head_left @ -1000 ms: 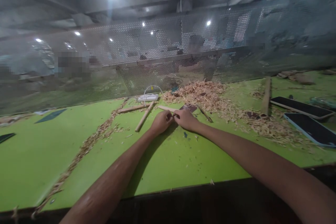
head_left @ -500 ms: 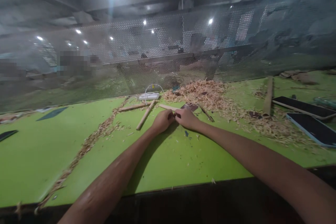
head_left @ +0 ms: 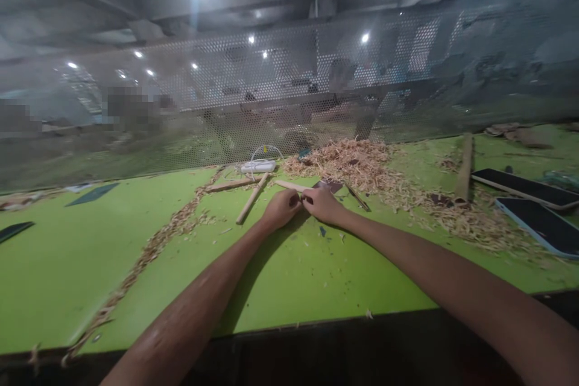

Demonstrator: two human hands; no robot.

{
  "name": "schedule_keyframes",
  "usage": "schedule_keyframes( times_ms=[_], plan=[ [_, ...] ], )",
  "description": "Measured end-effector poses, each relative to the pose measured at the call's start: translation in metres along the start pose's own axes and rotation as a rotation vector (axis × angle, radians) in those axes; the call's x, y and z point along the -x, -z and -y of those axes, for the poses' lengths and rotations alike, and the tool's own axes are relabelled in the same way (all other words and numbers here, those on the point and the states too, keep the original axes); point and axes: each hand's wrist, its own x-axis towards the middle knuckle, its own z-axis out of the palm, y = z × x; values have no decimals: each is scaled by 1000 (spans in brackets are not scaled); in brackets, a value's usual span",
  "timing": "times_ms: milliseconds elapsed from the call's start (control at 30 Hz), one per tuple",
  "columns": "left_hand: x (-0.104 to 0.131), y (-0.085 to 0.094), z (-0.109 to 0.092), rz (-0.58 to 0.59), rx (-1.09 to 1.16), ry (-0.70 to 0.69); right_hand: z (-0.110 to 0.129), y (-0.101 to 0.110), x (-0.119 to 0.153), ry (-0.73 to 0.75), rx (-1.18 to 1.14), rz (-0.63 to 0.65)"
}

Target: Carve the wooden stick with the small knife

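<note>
My left hand (head_left: 281,209) and my right hand (head_left: 322,204) meet fingertip to fingertip over the green tabletop (head_left: 289,289). Both have curled, pinching fingers; whatever is between them is too small or hidden to make out. Just beyond the fingers lies a pale wooden stick (head_left: 289,185), its near end hidden by my right hand. A dark brownish flat piece (head_left: 332,186) shows behind that hand, and a thin dark tool (head_left: 357,198) rests to its right. Left of my left hand lies another wooden stick (head_left: 252,199).
Wood shavings (head_left: 348,157) heap against the perforated metal screen (head_left: 271,96) and spread right. A white power strip (head_left: 257,166) with a cable sits at the back. Two phones (head_left: 540,226) and a wooden bar (head_left: 464,169) lie at right. Shavings line a seam (head_left: 149,253) at left.
The view has shifted very slightly. Both hands stay together in the same place, with fingers still pinched.
</note>
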Motion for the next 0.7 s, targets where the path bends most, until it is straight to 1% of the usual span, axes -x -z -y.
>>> schedule_keyframes(
  times_ms=[267, 467, 567, 700],
  plan=[
    [0, 2, -1, -5, -34, -1, -1, -1, 2, 59, -87, -5],
    [0, -1, 1, -28, -39, 30, -1, -1, 1, 12, -45, -15],
    [-1, -3, 2, -45, -10, 35, -2, -1, 0, 10, -67, -15],
    [-1, -3, 2, -11, -7, 16, -2, 0, 0, 2, -70, -21]
  ],
)
